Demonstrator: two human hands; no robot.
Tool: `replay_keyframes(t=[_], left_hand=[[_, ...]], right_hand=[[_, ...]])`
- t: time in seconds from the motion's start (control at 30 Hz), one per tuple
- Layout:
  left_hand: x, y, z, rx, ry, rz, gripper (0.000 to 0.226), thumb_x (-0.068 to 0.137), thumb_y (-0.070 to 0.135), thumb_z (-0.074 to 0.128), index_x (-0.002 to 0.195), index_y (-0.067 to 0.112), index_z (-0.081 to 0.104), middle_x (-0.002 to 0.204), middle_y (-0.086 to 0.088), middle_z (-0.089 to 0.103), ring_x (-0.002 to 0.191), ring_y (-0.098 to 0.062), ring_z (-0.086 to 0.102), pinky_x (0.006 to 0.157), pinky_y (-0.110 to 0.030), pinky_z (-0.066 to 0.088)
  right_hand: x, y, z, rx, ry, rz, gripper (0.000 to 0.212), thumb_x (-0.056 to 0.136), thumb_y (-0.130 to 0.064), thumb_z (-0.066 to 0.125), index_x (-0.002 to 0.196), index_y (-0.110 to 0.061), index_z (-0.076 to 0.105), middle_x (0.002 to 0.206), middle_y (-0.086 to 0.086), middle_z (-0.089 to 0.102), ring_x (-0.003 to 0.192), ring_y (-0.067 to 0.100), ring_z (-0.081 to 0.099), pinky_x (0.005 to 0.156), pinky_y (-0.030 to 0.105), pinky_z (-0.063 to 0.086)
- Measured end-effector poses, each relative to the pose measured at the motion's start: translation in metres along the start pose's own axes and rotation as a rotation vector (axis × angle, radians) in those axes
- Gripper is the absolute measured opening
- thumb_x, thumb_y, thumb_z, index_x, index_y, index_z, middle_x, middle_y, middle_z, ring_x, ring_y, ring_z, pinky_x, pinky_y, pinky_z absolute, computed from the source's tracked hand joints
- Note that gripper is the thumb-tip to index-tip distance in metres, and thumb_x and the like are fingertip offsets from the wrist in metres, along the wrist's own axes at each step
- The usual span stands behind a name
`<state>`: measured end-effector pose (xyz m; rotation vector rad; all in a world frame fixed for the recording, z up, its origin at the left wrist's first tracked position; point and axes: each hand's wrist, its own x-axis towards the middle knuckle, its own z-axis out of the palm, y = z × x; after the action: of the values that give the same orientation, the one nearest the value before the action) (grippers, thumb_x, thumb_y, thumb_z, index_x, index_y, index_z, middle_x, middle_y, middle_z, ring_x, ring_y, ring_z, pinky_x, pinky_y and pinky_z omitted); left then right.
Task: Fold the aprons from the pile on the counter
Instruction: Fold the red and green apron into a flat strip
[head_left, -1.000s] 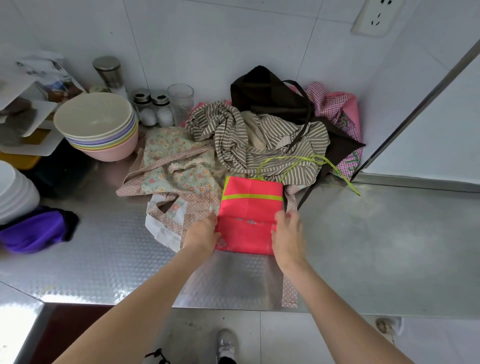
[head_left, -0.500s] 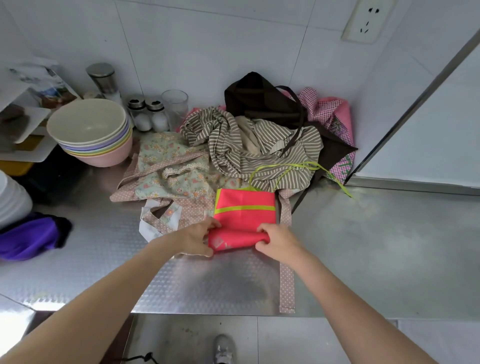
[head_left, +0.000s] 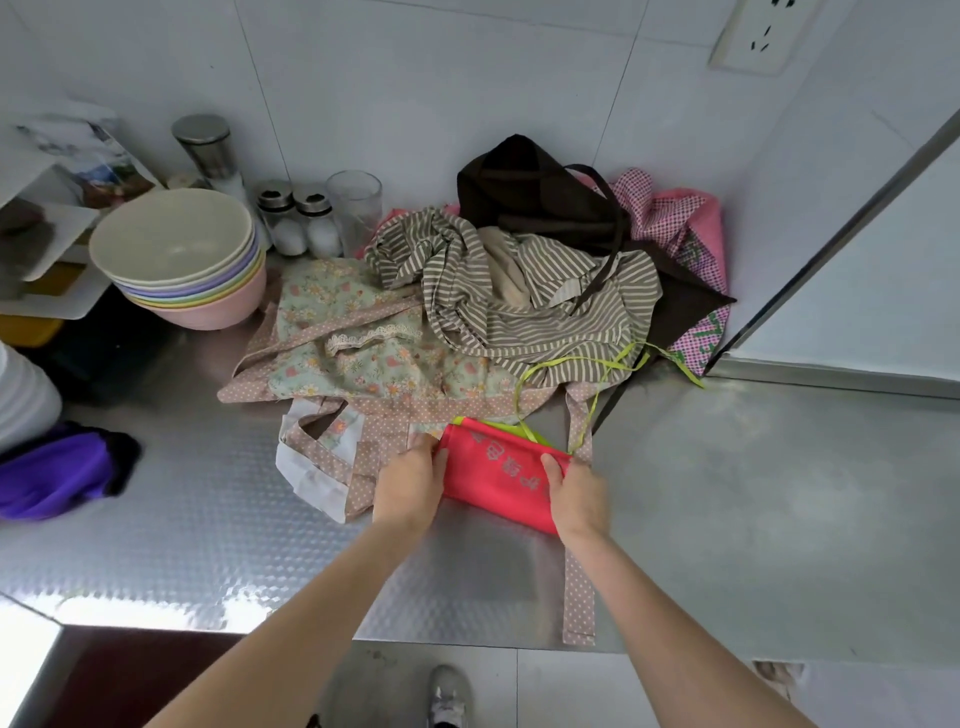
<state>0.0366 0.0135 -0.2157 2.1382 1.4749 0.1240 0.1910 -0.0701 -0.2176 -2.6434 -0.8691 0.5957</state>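
A red apron (head_left: 498, 480) with lime-green straps (head_left: 571, 369) lies folded into a narrow band on the steel counter (head_left: 753, 493), slightly tilted. My left hand (head_left: 410, 483) grips its left end and my right hand (head_left: 576, 493) grips its right end, thumbs on top. Behind it sits the pile: a floral apron (head_left: 353, 353) with dotted pink trim, a brown-striped apron (head_left: 519, 312), a dark brown apron (head_left: 530, 192) and a pink checked apron (head_left: 675, 223) in the corner.
A stack of pastel bowls (head_left: 176, 254) stands at the back left, with shakers (head_left: 301, 223) and a glass (head_left: 353, 202) by the wall. A purple cloth (head_left: 52, 473) lies at the left. A dotted strap (head_left: 579, 597) trails over the counter's front edge.
Both hands lifted the red apron's near edge and folded it away over the far half. The square is now a narrow band, and the hands hold its two ends.
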Motion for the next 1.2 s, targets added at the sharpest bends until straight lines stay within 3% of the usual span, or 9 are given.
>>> replay_keyframes(t=[0.13, 0.4, 0.57, 0.7, 0.8, 0.97, 1.03, 1.1, 1.2], left_hand=[[-0.006, 0.001, 0.008, 0.062, -0.105, 0.045, 0.041, 0.1, 0.034, 0.035, 0.128, 0.005, 0.041, 0.153, -0.023, 0.017, 0.113, -0.035, 0.056, 0.089, -0.037, 0.041], [0.004, -0.009, 0.003, -0.005, -0.03, 0.097, 0.024, 0.099, 0.017, 0.04, 0.106, 0.003, 0.058, 0.095, -0.022, 0.067, 0.089, -0.038, 0.061, 0.068, -0.036, 0.038], [0.018, 0.003, -0.016, 0.35, -0.091, 0.036, 0.031, 0.101, 0.022, 0.032, 0.123, 0.015, 0.053, 0.114, -0.012, 0.062, 0.108, -0.03, 0.058, 0.083, -0.037, 0.047], [0.041, 0.01, -0.028, 0.352, -0.226, 0.304, 0.062, 0.095, 0.047, 0.038, 0.147, 0.018, 0.021, 0.151, -0.002, 0.028, 0.14, -0.024, 0.022, 0.115, -0.038, 0.024], [0.041, 0.026, -0.019, 0.488, -0.447, 0.486, 0.07, 0.092, 0.051, 0.044, 0.149, 0.021, 0.015, 0.151, -0.002, 0.022, 0.138, -0.022, 0.023, 0.113, -0.041, 0.025], [0.037, 0.041, -0.004, 0.638, -0.418, 0.479, 0.073, 0.088, 0.046, 0.054, 0.142, 0.008, 0.022, 0.14, -0.01, 0.036, 0.129, -0.027, 0.037, 0.105, -0.038, 0.03], [0.036, 0.044, -0.002, 0.673, -0.427, 0.476, 0.067, 0.091, 0.044, 0.051, 0.14, 0.006, 0.025, 0.141, -0.011, 0.037, 0.128, -0.028, 0.036, 0.106, -0.039, 0.028], [0.032, 0.045, 0.0, 0.725, -0.443, 0.493, 0.061, 0.094, 0.042, 0.045, 0.14, 0.005, 0.027, 0.143, -0.012, 0.034, 0.129, -0.029, 0.033, 0.108, -0.041, 0.026], [0.027, 0.044, 0.0, 0.73, -0.439, 0.558, 0.05, 0.099, 0.037, 0.036, 0.14, 0.009, 0.033, 0.143, -0.013, 0.031, 0.128, -0.03, 0.031, 0.108, -0.042, 0.024]], right_hand=[[0.005, -0.008, 0.0, -0.004, -0.009, 0.119, 0.051, 0.101, -0.038, 0.031, 0.113, 0.004, 0.058, 0.117, 0.022, 0.061, 0.111, 0.036, 0.057, 0.086, 0.039, 0.046], [0.011, -0.014, -0.001, -0.092, -0.028, 0.111, 0.052, 0.102, -0.037, 0.026, 0.117, 0.003, 0.056, 0.119, 0.019, 0.061, 0.111, 0.033, 0.058, 0.086, 0.037, 0.046], [0.013, -0.016, -0.001, -0.135, -0.059, 0.099, 0.047, 0.102, -0.036, 0.026, 0.122, 0.002, 0.047, 0.122, 0.017, 0.059, 0.113, 0.031, 0.058, 0.086, 0.037, 0.045], [0.021, -0.016, -0.006, -0.161, -0.135, 0.082, 0.049, 0.103, -0.035, 0.026, 0.126, 0.002, 0.048, 0.128, 0.015, 0.055, 0.117, 0.03, 0.054, 0.091, 0.037, 0.044], [0.02, -0.013, -0.015, -0.231, -0.215, 0.033, 0.048, 0.103, -0.035, 0.025, 0.125, -0.001, 0.051, 0.13, 0.014, 0.054, 0.119, 0.029, 0.053, 0.093, 0.036, 0.043], [0.022, -0.025, -0.042, -0.539, -0.103, -0.31, 0.032, 0.101, -0.025, 0.037, 0.118, -0.008, 0.059, 0.127, 0.011, 0.055, 0.113, 0.028, 0.056, 0.087, 0.035, 0.047], [0.028, -0.035, -0.04, -0.445, -0.093, -0.453, 0.032, 0.098, -0.033, 0.043, 0.108, -0.008, 0.06, 0.128, 0.012, 0.05, 0.122, 0.03, 0.045, 0.094, 0.038, 0.042], [0.033, -0.043, -0.031, -0.323, -0.243, -0.436, 0.032, 0.094, -0.036, 0.05, 0.073, -0.013, 0.054, 0.118, 0.014, 0.052, 0.118, 0.03, 0.043, 0.092, 0.037, 0.04], [0.04, -0.051, -0.022, -0.221, -0.367, -0.337, 0.04, 0.089, -0.018, 0.057, 0.055, -0.012, 0.037, 0.071, 0.009, 0.045, 0.076, 0.023, 0.046, 0.058, 0.028, 0.035]])
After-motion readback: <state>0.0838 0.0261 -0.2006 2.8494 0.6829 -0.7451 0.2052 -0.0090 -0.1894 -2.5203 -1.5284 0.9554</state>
